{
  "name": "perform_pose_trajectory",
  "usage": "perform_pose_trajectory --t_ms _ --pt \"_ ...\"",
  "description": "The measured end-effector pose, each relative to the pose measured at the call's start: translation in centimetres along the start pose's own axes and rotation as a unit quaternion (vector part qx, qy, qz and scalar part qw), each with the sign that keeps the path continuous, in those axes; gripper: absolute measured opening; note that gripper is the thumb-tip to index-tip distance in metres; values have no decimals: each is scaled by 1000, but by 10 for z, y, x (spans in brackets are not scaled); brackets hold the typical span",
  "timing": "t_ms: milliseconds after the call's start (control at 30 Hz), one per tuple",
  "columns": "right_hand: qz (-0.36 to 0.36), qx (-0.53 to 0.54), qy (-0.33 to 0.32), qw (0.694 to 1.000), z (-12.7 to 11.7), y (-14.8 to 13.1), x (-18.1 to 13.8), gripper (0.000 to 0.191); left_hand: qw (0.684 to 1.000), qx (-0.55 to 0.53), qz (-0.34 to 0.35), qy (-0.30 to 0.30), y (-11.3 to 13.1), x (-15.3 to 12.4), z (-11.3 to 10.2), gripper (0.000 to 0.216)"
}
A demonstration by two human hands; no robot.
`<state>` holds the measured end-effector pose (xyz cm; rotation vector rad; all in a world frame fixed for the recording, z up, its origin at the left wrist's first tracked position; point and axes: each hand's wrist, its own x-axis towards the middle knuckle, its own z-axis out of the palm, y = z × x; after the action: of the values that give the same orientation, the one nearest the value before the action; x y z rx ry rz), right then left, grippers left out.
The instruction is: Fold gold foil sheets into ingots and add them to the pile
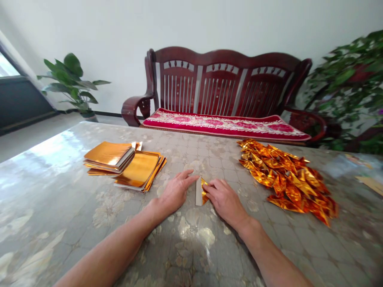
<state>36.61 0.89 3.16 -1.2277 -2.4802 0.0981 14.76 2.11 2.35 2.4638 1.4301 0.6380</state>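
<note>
Left hand (176, 191): fingers extended and loosely spread, palm down, gripping nothing visible; one fingertip reaches the upper left corner of the folded foil paper (199, 193). Right hand (223, 199): fingers bent together onto the gold right-hand edge of that paper; whether the thumb closes beneath it cannot be told. The folded foil paper, used here as the reference point, lies on the patterned tabletop (185, 263) between both hands, its pale strip toward the left hand.

Left of the reference point and farther from the person are two overlapping stacks of gold foil sheets (136, 169). To its right, well apart, is a heap of folded gold foil pieces (287, 177); the right hand lies partly between the two. Beyond the heap, farther right, is clear plastic wrapping (347, 165). Behind the reference point, past the table, stands a wooden bench (220, 83) with a red patterned seat cover (221, 122).
</note>
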Motion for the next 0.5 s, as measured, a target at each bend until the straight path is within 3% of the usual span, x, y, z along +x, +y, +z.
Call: perform_pose_trajectory --t_ms 100,233,367,500 --pt "-43 23 -2 999 3 4 2 25 996 32 61 -53 1 12 -7 66" --pt "-46 20 -1 999 2 5 2 24 983 50 141 -109 -5 29 -12 54" --pt "-26 18 -1 999 1 0 1 24 978 -15 177 -108 -13 35 -11 47" --pt "-18 53 -11 998 -2 -4 0 33 978 -83 163 -96 -16 30 -10 34"
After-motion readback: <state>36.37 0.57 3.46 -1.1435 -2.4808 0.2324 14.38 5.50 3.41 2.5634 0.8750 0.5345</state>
